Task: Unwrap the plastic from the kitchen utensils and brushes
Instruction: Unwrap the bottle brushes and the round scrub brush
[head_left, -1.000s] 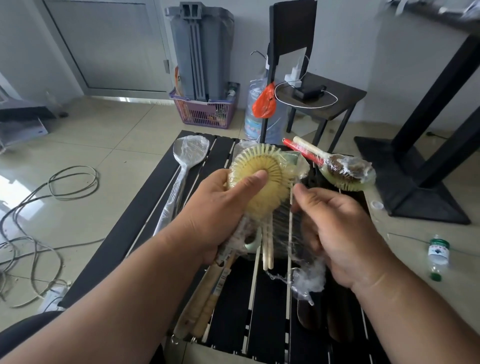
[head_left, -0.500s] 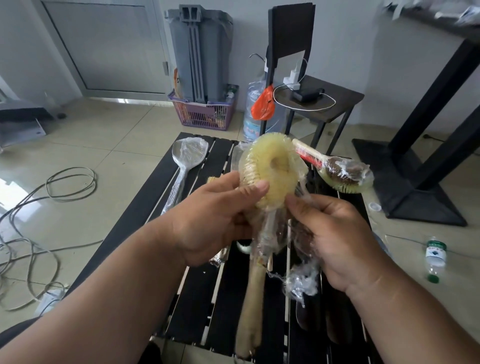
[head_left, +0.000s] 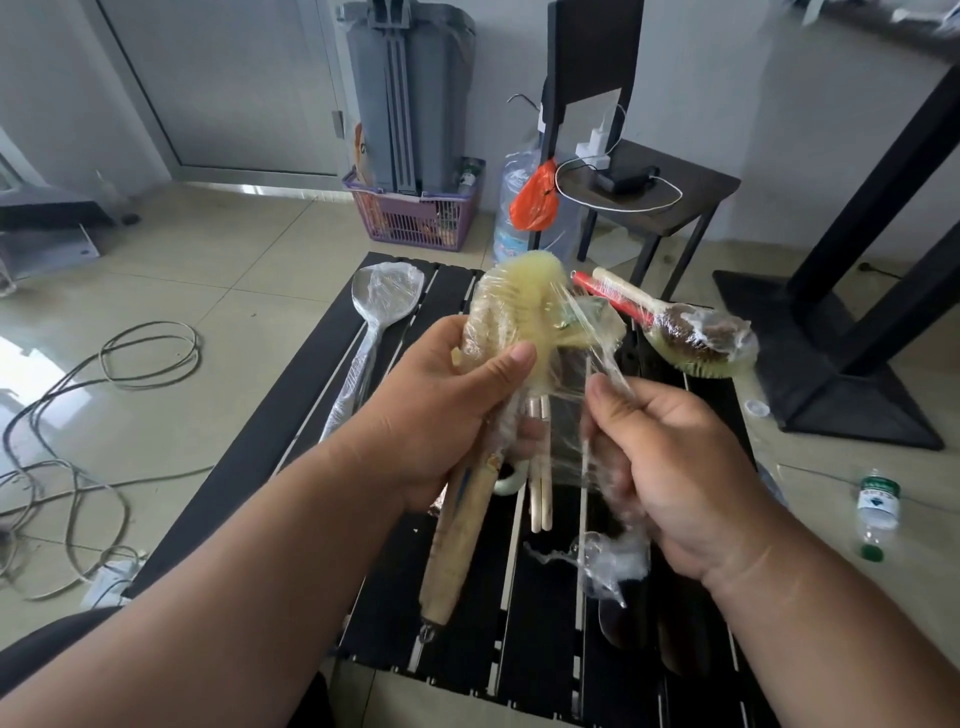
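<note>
Both hands work above the black slatted worktop (head_left: 270, 467). Left hand (head_left: 447, 410) grips the round yellow brush (head_left: 524, 301) just below its bristle head, thumb pressed across the front, so that the wooden handle (head_left: 457, 545) slants down and toward the camera. Right hand (head_left: 670, 467) pinches a stretched sheet of clear plastic wrap (head_left: 597, 343) between thumb and fingers; the film runs taut from the brush head to that hand, and a crumpled wad of film (head_left: 613, 566) hangs below the palm. A pair of pale chopsticks (head_left: 540, 483) lies on the worktop between the hands. On the far left of the worktop lies a wrapped metal spoon (head_left: 384, 296); at the far right rests a wrapped brush with a red-and-white handle (head_left: 691, 332).
</note>
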